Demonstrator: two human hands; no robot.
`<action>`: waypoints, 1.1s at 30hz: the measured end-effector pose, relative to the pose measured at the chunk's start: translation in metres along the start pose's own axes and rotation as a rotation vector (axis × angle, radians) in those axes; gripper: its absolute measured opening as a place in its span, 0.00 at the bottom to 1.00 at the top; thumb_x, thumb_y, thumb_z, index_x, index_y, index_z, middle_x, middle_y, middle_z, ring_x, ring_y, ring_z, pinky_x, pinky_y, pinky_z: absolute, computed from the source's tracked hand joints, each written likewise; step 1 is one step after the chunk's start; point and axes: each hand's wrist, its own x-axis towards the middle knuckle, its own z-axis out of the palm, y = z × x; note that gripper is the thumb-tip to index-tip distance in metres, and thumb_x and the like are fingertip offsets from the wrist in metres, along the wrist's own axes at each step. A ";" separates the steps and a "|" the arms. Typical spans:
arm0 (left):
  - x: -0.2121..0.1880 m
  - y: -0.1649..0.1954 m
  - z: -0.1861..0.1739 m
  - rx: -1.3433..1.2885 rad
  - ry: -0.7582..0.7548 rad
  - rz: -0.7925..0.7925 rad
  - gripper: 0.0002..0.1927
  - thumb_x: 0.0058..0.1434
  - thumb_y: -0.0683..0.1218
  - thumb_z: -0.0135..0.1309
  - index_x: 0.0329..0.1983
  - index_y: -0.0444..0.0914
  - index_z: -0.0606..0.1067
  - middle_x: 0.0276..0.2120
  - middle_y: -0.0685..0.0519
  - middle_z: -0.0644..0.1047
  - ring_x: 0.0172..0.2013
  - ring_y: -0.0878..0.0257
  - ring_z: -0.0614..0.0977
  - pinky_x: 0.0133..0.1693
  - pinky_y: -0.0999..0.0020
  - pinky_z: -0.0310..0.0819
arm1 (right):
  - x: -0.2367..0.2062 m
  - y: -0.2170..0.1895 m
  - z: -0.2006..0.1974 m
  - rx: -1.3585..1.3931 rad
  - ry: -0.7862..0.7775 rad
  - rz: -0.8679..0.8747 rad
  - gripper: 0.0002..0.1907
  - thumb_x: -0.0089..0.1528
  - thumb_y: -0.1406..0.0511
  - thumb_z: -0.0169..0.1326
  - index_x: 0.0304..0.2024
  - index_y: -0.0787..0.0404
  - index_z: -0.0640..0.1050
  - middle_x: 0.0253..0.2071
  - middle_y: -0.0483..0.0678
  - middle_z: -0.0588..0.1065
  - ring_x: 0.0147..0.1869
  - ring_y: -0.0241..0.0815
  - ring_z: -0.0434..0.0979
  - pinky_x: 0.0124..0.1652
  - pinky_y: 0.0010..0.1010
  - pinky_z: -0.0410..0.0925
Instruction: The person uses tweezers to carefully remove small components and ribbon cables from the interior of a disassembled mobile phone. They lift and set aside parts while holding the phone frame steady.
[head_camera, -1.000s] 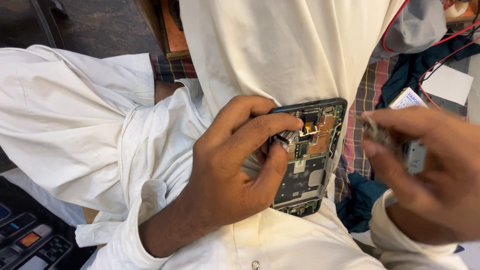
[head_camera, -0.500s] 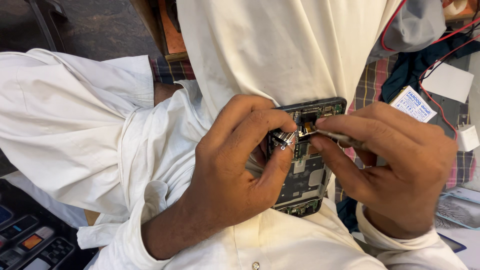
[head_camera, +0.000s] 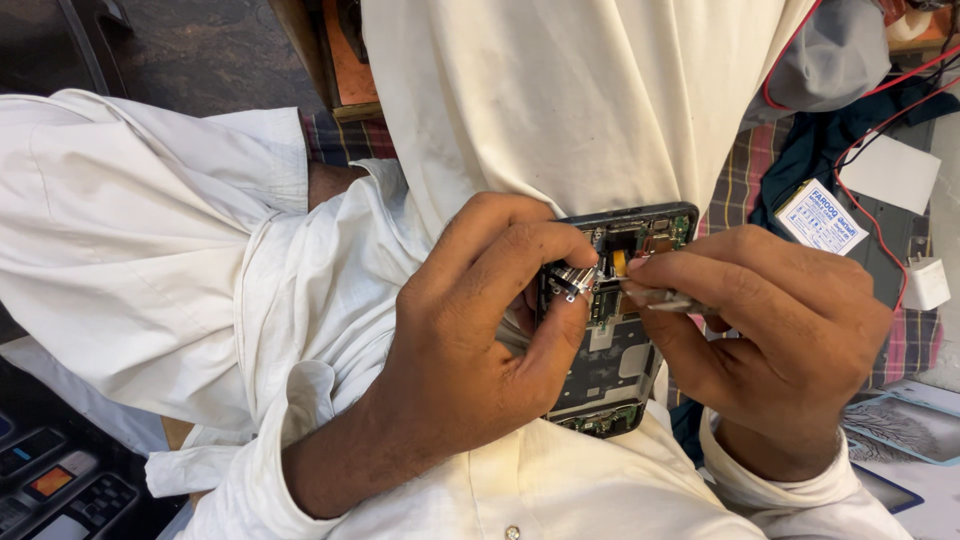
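as left hand (head_camera: 480, 330) grips opened phone (head_camera: 615, 360); right hand (head_camera: 770, 340) w/ tweezers (head_camera: 660, 298)

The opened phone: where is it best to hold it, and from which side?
Probably by its long edges, coming from the left, as the left hand does. The opened phone stands upright with its circuit boards exposed, so fingers belong on the frame; the right hand works there with metal tweezers.

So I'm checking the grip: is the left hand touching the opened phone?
Touching. The head view shows the left hand wrapped around the opened phone, fingers pressed against its edge and its exposed inside.
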 end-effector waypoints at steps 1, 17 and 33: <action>0.000 0.000 0.000 0.001 -0.001 0.000 0.12 0.65 0.34 0.59 0.50 0.36 0.73 0.46 0.51 0.72 0.39 0.70 0.82 0.37 0.80 0.81 | 0.000 -0.001 0.000 -0.001 -0.008 0.027 0.12 0.52 0.74 0.68 0.37 0.66 0.80 0.30 0.52 0.78 0.30 0.36 0.79 0.28 0.23 0.66; 0.000 -0.003 0.001 -0.002 -0.004 -0.006 0.13 0.66 0.34 0.58 0.52 0.36 0.74 0.46 0.51 0.72 0.38 0.72 0.82 0.35 0.82 0.80 | 0.000 -0.007 -0.001 0.071 -0.025 0.035 0.12 0.51 0.76 0.65 0.37 0.67 0.79 0.30 0.52 0.77 0.30 0.37 0.78 0.29 0.24 0.66; -0.001 -0.003 -0.003 -0.042 -0.014 -0.037 0.14 0.65 0.34 0.57 0.52 0.36 0.75 0.48 0.50 0.74 0.38 0.72 0.83 0.37 0.81 0.82 | -0.015 0.017 0.004 0.271 0.064 0.086 0.10 0.53 0.76 0.65 0.35 0.70 0.78 0.33 0.56 0.77 0.30 0.39 0.78 0.25 0.18 0.65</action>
